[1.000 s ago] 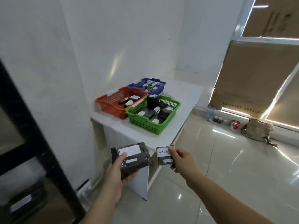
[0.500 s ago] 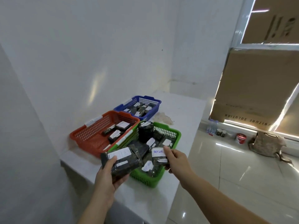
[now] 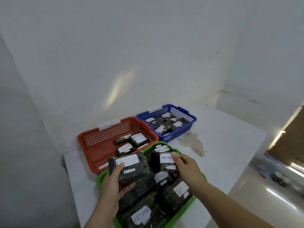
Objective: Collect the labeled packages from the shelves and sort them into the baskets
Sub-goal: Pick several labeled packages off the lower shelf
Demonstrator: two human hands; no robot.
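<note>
Seen from above, three baskets sit on a white table, and the green basket, nearest the viewer, serves as the landmark. Up and to the left of the green basket lies an orange basket holding a few dark packages with white labels. Over the left part of the green basket, the person's left hand grips a large dark package, fingers curled under it and thumb pressed on its white label. Over the basket's far middle, the right hand pinches a small package between thumb and fingertips; its label reads "RETUR", the rest hidden. Packages already inside the green basket also read "RETURN". Beyond the green basket, to the upper right, stands a blue basket with more labelled packages.

The step in hand appears to be sorting: both packages hover above the green basket. Next, each hand likely needs only to lower and let go, provided the large package's blurred label matches.
</note>
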